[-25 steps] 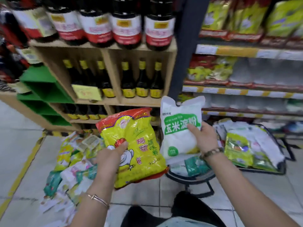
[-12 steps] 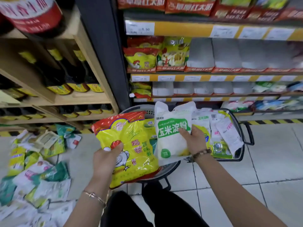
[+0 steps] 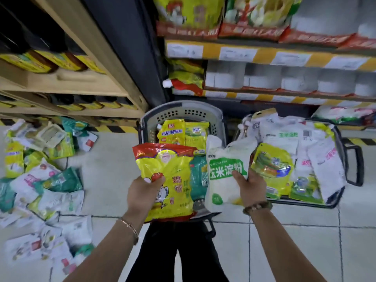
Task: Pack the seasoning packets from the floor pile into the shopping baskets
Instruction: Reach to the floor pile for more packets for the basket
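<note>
The left hand (image 3: 145, 192) holds a big yellow packet (image 3: 168, 180) with a red top. The right hand (image 3: 251, 187) holds a white and green packet (image 3: 225, 171). Both packets are over the gray basket (image 3: 183, 113). Beside it is a black basket (image 3: 354, 165) full of packets. More packets lie in a floor pile (image 3: 40, 180) on the left.

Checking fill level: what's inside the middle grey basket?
Two yellow packets at the back, a teal packet nearer. The held chicken packet and white starch bag cover the near part of the grey basket.
</note>
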{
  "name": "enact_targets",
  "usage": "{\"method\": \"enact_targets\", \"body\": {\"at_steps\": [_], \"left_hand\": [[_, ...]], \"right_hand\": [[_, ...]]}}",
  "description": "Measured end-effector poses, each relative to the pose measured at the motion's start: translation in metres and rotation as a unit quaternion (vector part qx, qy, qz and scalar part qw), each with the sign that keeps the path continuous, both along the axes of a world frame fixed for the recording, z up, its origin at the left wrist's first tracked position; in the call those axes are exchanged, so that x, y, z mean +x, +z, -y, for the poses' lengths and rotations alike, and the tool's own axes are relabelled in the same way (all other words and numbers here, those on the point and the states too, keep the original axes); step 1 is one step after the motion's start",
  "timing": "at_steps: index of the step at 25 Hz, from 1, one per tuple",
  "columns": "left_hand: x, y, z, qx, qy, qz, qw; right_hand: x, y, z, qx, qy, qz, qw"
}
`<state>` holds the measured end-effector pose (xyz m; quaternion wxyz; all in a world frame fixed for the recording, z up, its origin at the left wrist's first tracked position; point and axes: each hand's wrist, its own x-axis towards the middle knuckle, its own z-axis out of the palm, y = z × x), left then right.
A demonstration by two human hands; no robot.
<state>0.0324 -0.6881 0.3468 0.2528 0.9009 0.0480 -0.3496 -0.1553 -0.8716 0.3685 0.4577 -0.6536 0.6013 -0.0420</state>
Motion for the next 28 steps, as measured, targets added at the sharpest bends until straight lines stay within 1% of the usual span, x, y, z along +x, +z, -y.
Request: {"method": "enact_targets", "body": {"at_steps": [2,5,7,9,12,14,18,22,23,25,26,27,28], "left_hand": [[-0.003,-0.053,0.001,0.04,-0.008,-0.01,0.999],[-0.006,-0.115,0.004,0.084,-0.019,-0.028,0.996],[-0.006,-0.154,0.006,0.082,-0.016,-0.034,0.996],[-0.005,-0.191,0.009,0.059,-0.012,-0.048,0.997],[-0.003,-0.232,0.012,0.05,-0.004,-0.064,0.997],[-0.004,-0.251,0.01,0.064,-0.007,-0.081,0.995],[-0.004,-0.271,0.008,0.081,-0.049,-0.104,0.99],[-0.005,-0.269,0.008,0.06,-0.018,-0.121,0.991],[-0.006,-0.266,0.008,0.055,-0.01,-0.127,0.99],[-0.008,-0.261,0.008,0.057,-0.009,-0.119,0.991],[-0.01,-0.258,0.007,0.051,-0.023,-0.093,0.994],[-0.013,-0.253,0.006,0.035,-0.056,-0.05,0.997],[-0.017,-0.249,0.005,0.025,-0.117,0.007,0.993]], "right_hand": [[0.0,-0.041,-0.003,0.002,0.001,-0.024,1.0],[0.001,-0.095,-0.006,0.006,0.027,-0.056,0.998],[0.0,-0.129,-0.008,0.011,0.046,-0.066,0.997],[-0.001,-0.157,-0.01,0.013,0.051,-0.075,0.996],[0.001,-0.188,-0.011,0.009,0.035,-0.079,0.996],[0.001,-0.203,-0.013,0.016,0.013,-0.067,0.998],[0.005,-0.224,-0.016,0.035,0.023,-0.066,0.997],[0.014,-0.244,-0.018,0.096,0.04,-0.046,0.994],[0.015,-0.25,-0.018,0.112,0.045,-0.064,0.991],[0.017,-0.265,-0.021,0.128,0.052,-0.142,0.98],[0.019,-0.269,-0.023,0.112,0.045,-0.192,0.974],[0.023,-0.269,-0.026,0.076,0.037,-0.234,0.969],[0.025,-0.267,-0.029,0.017,0.047,-0.252,0.967]]}}
